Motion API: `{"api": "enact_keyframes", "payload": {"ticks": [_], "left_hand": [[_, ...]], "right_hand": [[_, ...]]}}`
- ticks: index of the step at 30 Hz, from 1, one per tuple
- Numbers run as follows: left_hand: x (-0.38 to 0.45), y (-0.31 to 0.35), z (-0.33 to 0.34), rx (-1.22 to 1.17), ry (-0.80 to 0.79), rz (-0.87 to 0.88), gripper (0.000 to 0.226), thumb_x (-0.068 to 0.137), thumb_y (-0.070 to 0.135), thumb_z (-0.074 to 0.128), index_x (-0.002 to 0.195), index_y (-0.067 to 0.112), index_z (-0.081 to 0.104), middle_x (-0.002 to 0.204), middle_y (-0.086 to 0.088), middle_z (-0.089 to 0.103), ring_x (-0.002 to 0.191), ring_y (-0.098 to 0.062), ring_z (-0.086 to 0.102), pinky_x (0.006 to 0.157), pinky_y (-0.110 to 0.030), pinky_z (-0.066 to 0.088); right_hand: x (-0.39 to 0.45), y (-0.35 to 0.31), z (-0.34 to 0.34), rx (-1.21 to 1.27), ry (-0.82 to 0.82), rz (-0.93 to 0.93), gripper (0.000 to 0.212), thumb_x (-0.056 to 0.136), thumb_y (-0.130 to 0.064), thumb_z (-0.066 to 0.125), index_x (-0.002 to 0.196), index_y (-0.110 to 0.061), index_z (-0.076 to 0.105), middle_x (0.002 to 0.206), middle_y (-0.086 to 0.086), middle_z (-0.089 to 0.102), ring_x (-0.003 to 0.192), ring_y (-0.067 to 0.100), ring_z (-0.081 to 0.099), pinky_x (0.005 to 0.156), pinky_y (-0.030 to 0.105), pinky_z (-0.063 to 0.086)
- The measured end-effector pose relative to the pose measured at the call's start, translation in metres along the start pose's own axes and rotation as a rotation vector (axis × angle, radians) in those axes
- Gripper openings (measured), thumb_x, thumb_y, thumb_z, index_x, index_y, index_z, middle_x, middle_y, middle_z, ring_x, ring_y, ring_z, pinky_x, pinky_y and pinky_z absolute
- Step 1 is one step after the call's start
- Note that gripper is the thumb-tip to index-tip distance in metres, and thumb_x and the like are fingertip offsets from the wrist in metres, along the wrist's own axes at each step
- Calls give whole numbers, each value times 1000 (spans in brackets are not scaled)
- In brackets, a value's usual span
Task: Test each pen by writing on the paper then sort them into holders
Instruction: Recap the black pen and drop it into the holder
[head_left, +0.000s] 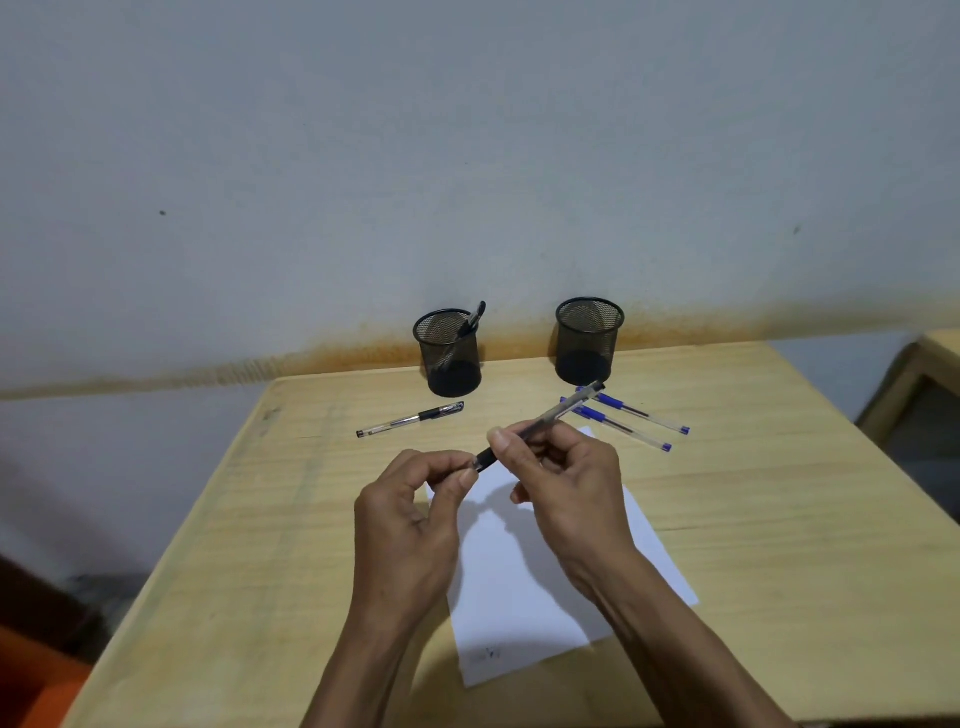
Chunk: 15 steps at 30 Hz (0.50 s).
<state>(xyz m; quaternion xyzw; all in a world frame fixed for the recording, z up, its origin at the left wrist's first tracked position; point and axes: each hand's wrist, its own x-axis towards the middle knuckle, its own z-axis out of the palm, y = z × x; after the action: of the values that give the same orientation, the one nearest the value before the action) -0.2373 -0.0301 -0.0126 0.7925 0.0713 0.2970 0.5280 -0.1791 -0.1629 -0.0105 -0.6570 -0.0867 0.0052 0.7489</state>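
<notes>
Two hands over the white paper (524, 587), both on one black gel pen (540, 421). Hard to tell whether the cap is on or coming off: the pen's near tip is buried in the left fingertips. A faint scribble at the paper's near edge is unreadable. Both forearms are cut off by the bottom edge.

Left hand (410, 519): fingers curled, thumb and forefinger grip pinching the pen's dark near end. Right hand (566, 488): thumb on top, fingers wrapped under, grip pinching the clear barrel mid-length. The pen is held above the table (779, 519), angled up and away to the right.

Left mesh holder (451, 353) contains one black pen, partly hidden by the mesh; right mesh holder (588, 340) interior dark. Another black pen (410, 419) lies in front of the left holder; two blue pens (631, 418) lie by the right one, their far ends crossed by the held pen.
</notes>
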Motion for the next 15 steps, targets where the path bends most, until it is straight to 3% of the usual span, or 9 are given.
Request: {"api": "enact_keyframes", "payload": {"ticks": [4, 7, 13, 15], "left_hand": [[-1, -1, 0, 9, -12, 13, 19, 84, 11, 74, 85, 31, 74, 82, 8, 71, 84, -13, 67, 71, -21, 52], [0, 0, 4, 24, -29, 20, 18, 84, 14, 74, 87, 32, 74, 84, 13, 71, 86, -9, 67, 75, -16, 50], [4, 3, 30, 1, -142, 64, 21, 83, 16, 74, 90, 36, 73, 88, 19, 71, 89, -5, 66, 77, -17, 50], [6, 5, 46, -24, -235, 53, 24, 82, 19, 76, 100, 35, 72, 93, 19, 71, 93, -2, 65, 82, -19, 50]], "right_hand": [[-1, 1, -3, 18, -19, 23, 11, 88, -24, 79, 92, -14, 77, 74, -4, 75, 70, 3, 66, 61, 25, 56], [-4, -3, -9, 94, 3, 55, 15, 90, -27, 75, 100, -16, 75, 82, 0, 77, 75, 4, 69, 63, 26, 58], [-11, -13, -33, 74, 232, 54, 10, 89, -24, 77, 92, -15, 78, 76, -2, 76, 71, 5, 69, 59, 25, 57], [-15, -19, -52, 55, 308, 22, 9, 88, -23, 79, 88, -14, 79, 73, -5, 75, 69, 4, 68, 58, 24, 55]]}}
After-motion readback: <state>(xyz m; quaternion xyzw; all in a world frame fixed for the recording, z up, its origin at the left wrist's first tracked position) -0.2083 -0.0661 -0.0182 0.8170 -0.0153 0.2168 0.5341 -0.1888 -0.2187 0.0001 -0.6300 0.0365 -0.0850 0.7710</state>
